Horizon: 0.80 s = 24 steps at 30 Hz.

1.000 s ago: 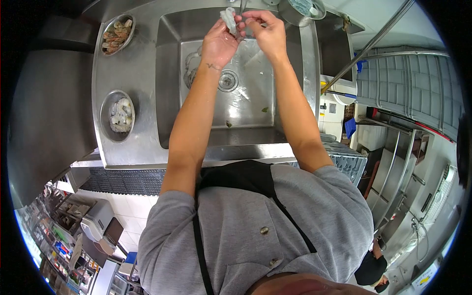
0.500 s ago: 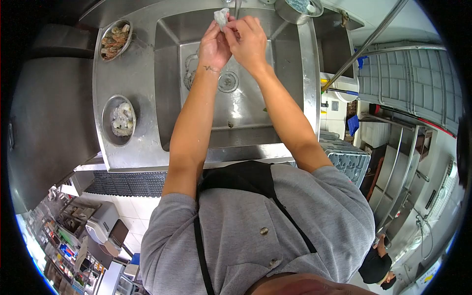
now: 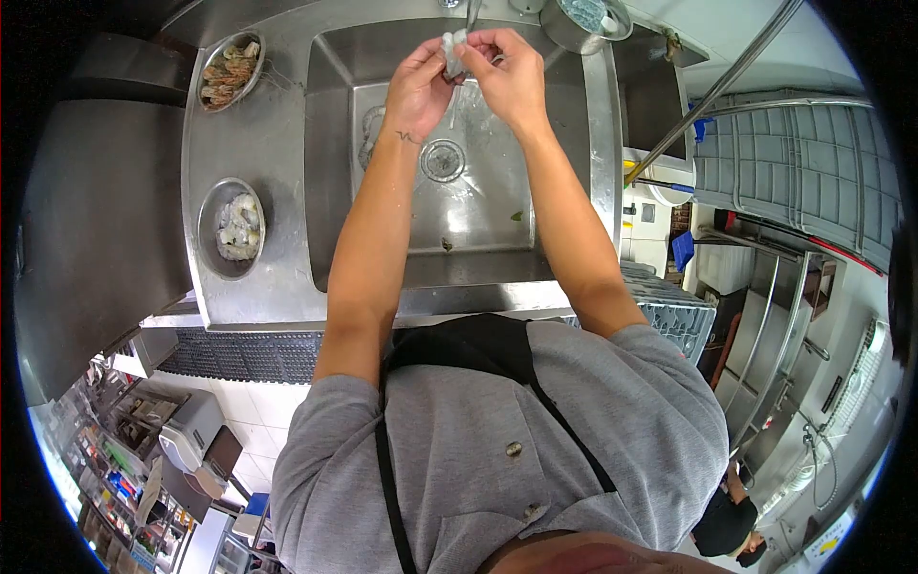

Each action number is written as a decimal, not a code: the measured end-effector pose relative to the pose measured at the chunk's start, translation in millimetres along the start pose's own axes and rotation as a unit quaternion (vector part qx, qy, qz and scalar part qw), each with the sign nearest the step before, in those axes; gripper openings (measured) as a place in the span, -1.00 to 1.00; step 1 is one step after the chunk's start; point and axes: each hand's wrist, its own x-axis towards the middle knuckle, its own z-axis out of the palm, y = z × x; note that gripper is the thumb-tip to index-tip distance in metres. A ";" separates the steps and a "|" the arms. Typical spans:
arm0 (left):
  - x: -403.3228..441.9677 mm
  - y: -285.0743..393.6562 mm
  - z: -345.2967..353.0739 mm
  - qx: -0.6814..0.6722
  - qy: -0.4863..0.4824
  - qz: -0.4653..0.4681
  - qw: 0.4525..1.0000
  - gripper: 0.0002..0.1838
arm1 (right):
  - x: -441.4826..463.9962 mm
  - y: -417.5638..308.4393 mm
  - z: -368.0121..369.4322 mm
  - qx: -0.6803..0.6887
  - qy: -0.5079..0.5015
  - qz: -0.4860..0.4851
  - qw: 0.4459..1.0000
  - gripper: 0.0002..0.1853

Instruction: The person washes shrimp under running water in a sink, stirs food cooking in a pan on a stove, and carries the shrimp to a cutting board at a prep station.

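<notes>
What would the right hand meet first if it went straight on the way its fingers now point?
The pale piece between the hands, which the right hand appears to touch; beyond it, probably the left hand. Depth is hard to judge from this single view.

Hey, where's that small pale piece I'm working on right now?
In the head view, the pale piece is at top centre, held between your left hand and right hand, above the sink's far end, near the faucet.

No text, label or number can be read.
</notes>
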 end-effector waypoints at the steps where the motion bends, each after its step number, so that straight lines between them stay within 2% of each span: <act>1: 1.2 0.2 -3.0 0.000 -0.001 0.002 1.000 -0.72 | 0.0 -1.0 -0.5 0.000 0.000 -0.002 1.000 -0.87; 6: -1.4 7.1 -7.0 0.068 -0.017 0.008 0.997 -0.74 | -6.2 11.2 -4.1 0.043 -0.005 0.071 0.997 -0.85; 9: -4.9 11.9 -6.3 0.076 -0.023 0.000 0.997 -0.75 | -6.9 19.7 -11.1 0.124 -0.016 0.109 0.986 -0.84; 13: -12.0 19.8 -9.5 0.066 -0.008 -0.017 0.998 -0.75 | 1.2 29.2 -12.8 0.143 -0.013 0.132 0.981 -0.84; 16: -39.6 43.3 -18.0 0.047 0.031 0.002 0.998 -0.74 | 15.3 54.8 -3.7 0.170 -0.036 0.186 0.967 -0.87; 19: -91.6 103.3 -34.2 0.111 0.097 0.085 0.985 -0.72 | 29.3 95.2 16.2 0.221 -0.103 0.262 0.934 -0.88; 20: -113.7 127.4 -35.0 0.151 0.109 0.110 0.976 -0.71 | 28.4 114.8 25.3 0.225 -0.108 0.270 0.930 -0.88; 21: -135.5 148.6 -33.5 0.231 0.187 0.124 0.947 -0.71 | 24.0 134.6 35.7 0.192 -0.135 0.278 0.932 -0.89; 22: -155.8 168.1 -34.9 0.308 0.262 0.137 0.904 -0.70 | 19.1 155.9 49.6 0.159 -0.162 0.283 0.932 -0.90; 24: -199.4 204.8 -52.8 0.423 0.332 0.146 0.830 -0.69 | -11.3 209.3 87.6 0.030 -0.226 0.305 0.925 -0.82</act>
